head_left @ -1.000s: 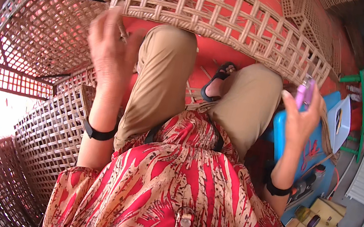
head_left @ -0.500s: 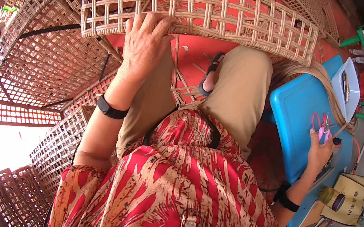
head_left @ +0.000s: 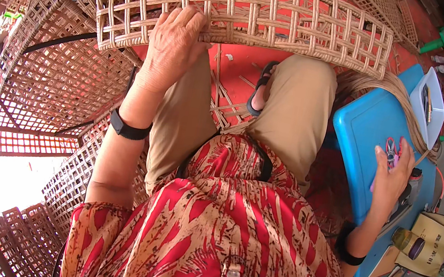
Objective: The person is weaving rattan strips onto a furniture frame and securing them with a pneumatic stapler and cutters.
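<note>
Left hand (head_left: 174, 42) curled over woven panel (head_left: 253, 10), gripping its lower edge | right hand (head_left: 391, 180) spread open at pliers (head_left: 390, 155), contact unclear | blue tabletop (head_left: 360, 125) beneath

An open gap lies between the left knee (head_left: 186, 97) and right knee (head_left: 303, 90), its far end spanned by the woven frame (head_left: 302, 47). The blue table (head_left: 362, 124) offers bare room left of the right hand (head_left: 393, 179); cane strands (head_left: 397, 90) and a white bin (head_left: 439, 107) obstruct its far side. Latticed panels (head_left: 57, 70) crowd the space left of the left forearm (head_left: 138, 104).
</note>
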`<state>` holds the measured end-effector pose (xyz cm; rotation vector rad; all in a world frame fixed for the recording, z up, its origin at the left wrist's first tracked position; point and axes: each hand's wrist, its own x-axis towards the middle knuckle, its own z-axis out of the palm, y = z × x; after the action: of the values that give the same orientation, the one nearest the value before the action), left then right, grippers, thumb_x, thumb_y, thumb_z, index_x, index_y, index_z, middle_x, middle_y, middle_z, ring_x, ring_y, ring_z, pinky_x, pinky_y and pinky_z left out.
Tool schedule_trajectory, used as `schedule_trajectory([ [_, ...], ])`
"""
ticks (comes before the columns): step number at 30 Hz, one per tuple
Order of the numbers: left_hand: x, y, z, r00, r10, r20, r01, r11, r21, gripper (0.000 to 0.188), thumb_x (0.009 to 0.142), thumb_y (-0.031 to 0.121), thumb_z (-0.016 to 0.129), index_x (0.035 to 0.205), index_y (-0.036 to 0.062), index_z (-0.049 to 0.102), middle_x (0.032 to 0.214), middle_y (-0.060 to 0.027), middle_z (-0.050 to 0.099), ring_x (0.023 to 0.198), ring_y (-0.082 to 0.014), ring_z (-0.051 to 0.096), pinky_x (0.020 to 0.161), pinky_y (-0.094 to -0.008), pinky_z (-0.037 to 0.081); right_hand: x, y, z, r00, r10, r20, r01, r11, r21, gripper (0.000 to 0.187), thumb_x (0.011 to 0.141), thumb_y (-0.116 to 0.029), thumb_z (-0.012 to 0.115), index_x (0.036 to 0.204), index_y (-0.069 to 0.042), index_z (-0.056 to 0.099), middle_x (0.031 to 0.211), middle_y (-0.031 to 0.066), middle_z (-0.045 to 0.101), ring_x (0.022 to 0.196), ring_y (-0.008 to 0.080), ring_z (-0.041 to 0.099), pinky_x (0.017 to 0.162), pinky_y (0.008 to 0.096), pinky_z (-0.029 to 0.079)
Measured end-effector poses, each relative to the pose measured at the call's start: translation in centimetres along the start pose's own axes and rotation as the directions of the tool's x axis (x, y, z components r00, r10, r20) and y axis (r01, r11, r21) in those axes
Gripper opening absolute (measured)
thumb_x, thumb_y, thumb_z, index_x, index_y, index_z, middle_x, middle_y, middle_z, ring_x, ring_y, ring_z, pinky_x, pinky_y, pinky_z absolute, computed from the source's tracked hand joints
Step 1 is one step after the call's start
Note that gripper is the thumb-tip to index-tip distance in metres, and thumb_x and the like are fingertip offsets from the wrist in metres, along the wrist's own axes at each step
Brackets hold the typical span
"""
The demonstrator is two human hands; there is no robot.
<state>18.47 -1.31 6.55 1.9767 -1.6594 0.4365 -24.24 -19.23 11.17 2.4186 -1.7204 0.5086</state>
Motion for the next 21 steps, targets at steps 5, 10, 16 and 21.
schedule_trajectory([
  [5, -0.8, 0.4, 0.6, 0.999, -0.025, -0.02, 0.025, 1.0, 0.015, 0.033, 0.071, 0.015, 0.072, 0.098, 0.0058, 0.056, 0.088, -0.0101, 0.053, 0.086, -0.0313, 0.055, 0.075, -0.0412, 0.043, -0.2, -10.7, 0.1, 0.942, -0.321, -0.096, 0.329, 0.833, 0.445, 0.042, 0.078, -0.015, 0.073, 0.115, -0.002, 0.06, 0.118, 0.0161, 0.059, 0.111, 0.0328, 0.056, 0.096, 0.0381, 0.043],
  [10, -1.0, 0.9, 0.6, 1.0, -0.007, -0.022, 0.007, 1.0, 0.021, 0.031, 0.072, 0.013, 0.071, 0.099, 0.0049, 0.056, 0.088, -0.0111, 0.052, 0.087, -0.0322, 0.055, 0.076, -0.0414, 0.044, -0.1, -18.8, 3.6, 0.807, -0.58, -0.112, 0.526, 0.621, 0.581, 0.029, 0.078, -0.012, 0.071, 0.104, -0.004, 0.063, 0.103, 0.0121, 0.062, 0.095, 0.0318, 0.06, 0.085, 0.0401, 0.048],
  [16, -2.3, 0.4, 0.5, 0.986, -0.045, -0.159, 0.049, 0.998, 0.026, 0.031, 0.073, 0.013, 0.073, 0.099, 0.0066, 0.057, 0.095, -0.0096, 0.054, 0.089, -0.03, 0.052, 0.079, -0.0413, 0.041, 1.2, -25.1, 7.9, 0.656, -0.651, -0.382, 0.747, 0.487, 0.452, 0.032, 0.071, -0.008, 0.074, 0.101, -0.007, 0.063, 0.097, 0.0052, 0.058, 0.094, 0.0263, 0.056, 0.086, 0.0395, 0.045],
  [21, -3.4, -0.1, 0.1, 0.975, -0.096, -0.202, 0.109, 0.992, 0.055, 0.033, 0.074, 0.015, 0.074, 0.103, 0.0095, 0.06, 0.098, -0.0073, 0.055, 0.093, -0.028, 0.051, 0.083, -0.041, 0.04, 2.3, -27.0, 9.3, 0.573, -0.674, -0.466, 0.819, 0.485, 0.306, 0.028, 0.071, -0.012, 0.071, 0.099, -0.008, 0.064, 0.095, 0.0029, 0.058, 0.091, 0.0211, 0.054, 0.078, 0.038, 0.041],
])
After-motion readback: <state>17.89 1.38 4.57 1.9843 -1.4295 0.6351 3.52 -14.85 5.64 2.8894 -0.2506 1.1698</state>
